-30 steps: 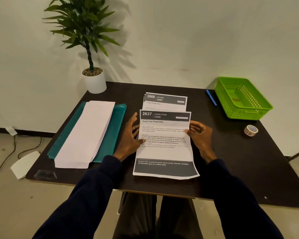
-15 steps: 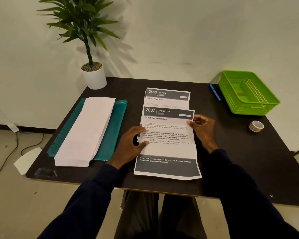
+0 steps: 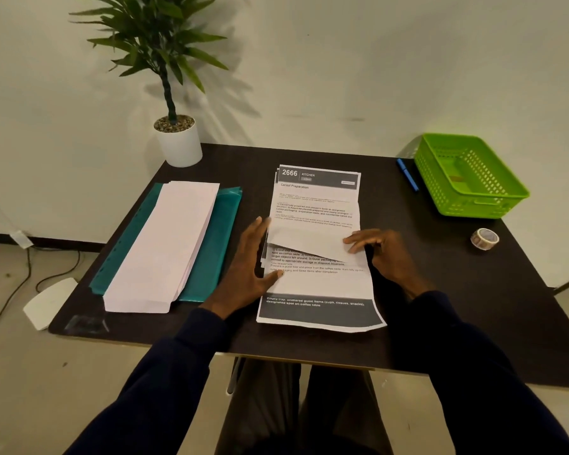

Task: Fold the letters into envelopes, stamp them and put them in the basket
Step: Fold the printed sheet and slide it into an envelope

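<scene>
The top letter (image 3: pixel 319 284) lies on the stack of letters (image 3: pixel 316 195) in the middle of the table (image 3: pixel 457 307), its upper flap (image 3: pixel 309 239) folded toward the person, blank side up. The left hand (image 3: pixel 247 274), fingers straight, presses along the sheet's left edge, likely to stop it sliding. The right hand (image 3: pixel 385 251) lays extended fingers on the flap's right end (no curl or pinch shows), probably squaring the crease. Envelopes (image 3: pixel 165 244) wait at left, the green basket (image 3: pixel 473 205) at far right.

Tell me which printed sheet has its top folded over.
The nearer sheet, with its blank back showing; the 2666 Kitchen sheet behind it lies flat.
</scene>
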